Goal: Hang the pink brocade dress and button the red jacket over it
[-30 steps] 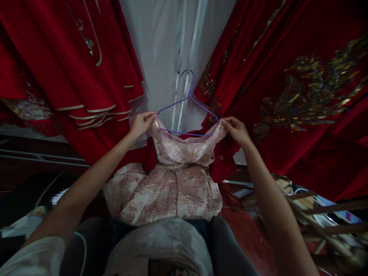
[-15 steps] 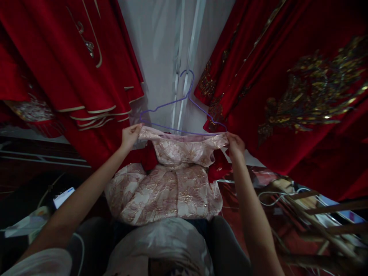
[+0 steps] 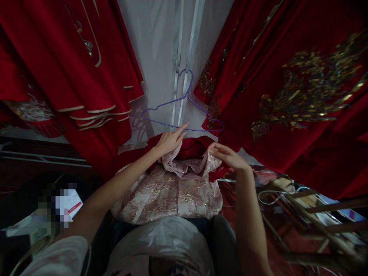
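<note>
A pink and gold brocade dress (image 3: 172, 191) lies bunched on my lap, its top edge folded down. A purple wire hanger (image 3: 184, 111) hangs bare in front of a white panel, just above the dress. My left hand (image 3: 169, 141) rests on the dress's top edge, with its index finger stretched out toward the hanger's bottom bar. My right hand (image 3: 227, 156) pinches the right side of the dress's top edge. Red cloth (image 3: 192, 146) shows behind the pink top.
Red embroidered garments hang on the left (image 3: 71, 65) and on the right (image 3: 287, 88), with gold stitching. A white panel (image 3: 169, 50) stands between them. Wooden slats and white cables (image 3: 310, 207) lie at the lower right. Papers (image 3: 66, 203) lie at the lower left.
The dress has come off the hanger, which now hangs bare. Both hands have dropped and moved inward, and the dress top has slumped onto my lap.
</note>
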Demonstrator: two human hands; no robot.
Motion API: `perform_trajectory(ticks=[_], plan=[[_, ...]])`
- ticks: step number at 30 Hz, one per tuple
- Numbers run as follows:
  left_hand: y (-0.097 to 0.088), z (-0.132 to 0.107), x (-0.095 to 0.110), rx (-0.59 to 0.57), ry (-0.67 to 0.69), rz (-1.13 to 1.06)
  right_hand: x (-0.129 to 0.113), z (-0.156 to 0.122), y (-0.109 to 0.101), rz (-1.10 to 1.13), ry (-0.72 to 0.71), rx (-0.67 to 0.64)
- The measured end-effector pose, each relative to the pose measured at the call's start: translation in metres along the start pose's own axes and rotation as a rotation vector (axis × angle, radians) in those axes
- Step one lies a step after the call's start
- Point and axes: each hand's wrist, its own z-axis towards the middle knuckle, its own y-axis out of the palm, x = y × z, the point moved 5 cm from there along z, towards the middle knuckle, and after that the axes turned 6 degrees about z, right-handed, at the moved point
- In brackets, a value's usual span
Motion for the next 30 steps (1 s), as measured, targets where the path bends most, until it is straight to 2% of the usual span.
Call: perform_trajectory(ticks=[4,7,10,14,17,20,24,27,30], plan=[[0.039,0.006,-0.009,-0.104,-0.073,0.158,-0.013,-0.01,-0.007,0.017,-0.039,0.095],[0.05,0.0,-0.014,-0.065,-0.129,0.145,-0.011,-0.012,-0.025,0.044,-0.079,0.24],[0.046,-0.011,-0.009,-0.016,-0.12,0.033,-0.002,-0.011,-0.046,0.096,-0.099,0.42],[0.031,-0.026,-0.001,0.009,-0.104,-0.09,0.013,-0.01,-0.072,0.153,-0.067,0.671],[0.024,-0.029,0.003,0.005,-0.104,-0.153,0.024,-0.016,-0.09,0.186,-0.042,0.882],[0.022,-0.028,0.007,0.012,-0.112,-0.197,0.033,-0.02,-0.105,0.187,-0.053,1.036],[0.022,-0.028,0.007,0.012,-0.129,-0.208,0.035,-0.017,-0.112,0.063,-0.134,1.074],[0.019,-0.029,0.006,0.022,-0.132,-0.225,0.034,-0.014,-0.11,0.016,-0.154,1.039],[0.016,-0.029,0.007,0.035,-0.125,-0.253,0.03,-0.013,-0.102,0.074,-0.162,0.96]])
